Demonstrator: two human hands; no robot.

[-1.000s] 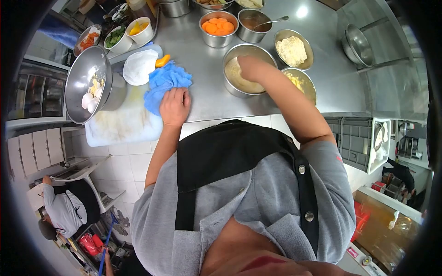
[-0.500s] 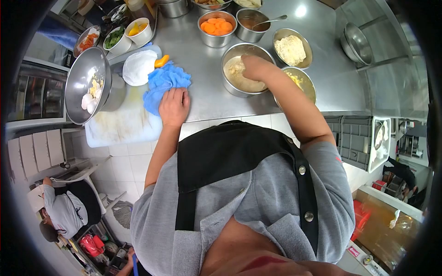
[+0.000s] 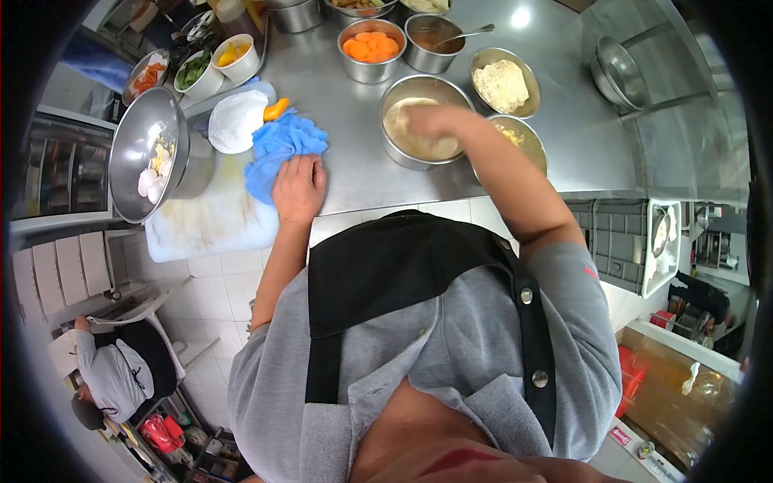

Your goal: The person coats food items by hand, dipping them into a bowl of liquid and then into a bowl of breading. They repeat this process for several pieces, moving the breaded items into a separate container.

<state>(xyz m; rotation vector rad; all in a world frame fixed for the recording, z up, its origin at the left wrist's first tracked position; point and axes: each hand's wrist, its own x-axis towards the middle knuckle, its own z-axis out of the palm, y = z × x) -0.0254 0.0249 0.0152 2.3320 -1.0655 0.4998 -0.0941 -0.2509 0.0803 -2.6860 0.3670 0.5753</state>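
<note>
My right hand is over the mouth of a steel bowl holding a pale, flour-like powder. Motion smears its fingers, so what they hold, if anything, is hidden. My left hand rests at the counter's front edge, fingers laid on the near side of a crumpled blue cloth. Beyond the powder bowl, another steel bowl holds a pale yellow crumbly heap. Partly behind my right forearm, a bowl with yellow bits stands close by.
A large tilted steel bowl with eggs stands on the white cutting board at left. Sliced carrots fill a steel container; beside it a spoon leans in another. A person is at lower left.
My right hand has shifted slightly left across the powder bowl and is now more blurred. The pale lump under it no longer shows. My left hand stays by the blue cloth.
</note>
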